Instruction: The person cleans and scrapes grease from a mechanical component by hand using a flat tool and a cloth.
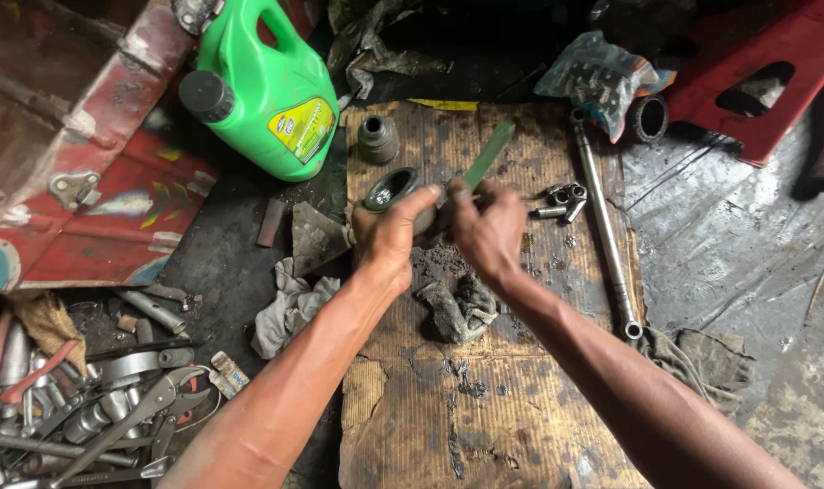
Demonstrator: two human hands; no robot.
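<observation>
My left hand (389, 237) grips a round greasy metal part (392, 188) with an open cup-like end, held above a stained wooden board (484, 398). My right hand (489, 231) is closed around the handle of a green flat tool (490, 154) whose blade points up and away towards the board's far edge. Both hands meet just over a patch of dark grease and a dirty crumpled rag (459, 310) lying on the board.
A green plastic jug (267, 91) lies at the far left. A grey metal cap (377, 139), small sockets (561, 201) and a long ratchet bar (604, 226) rest on the board. Wrenches and pliers (95, 407) are piled at lower left. A plastic bag of parts (598, 77) sits at the back.
</observation>
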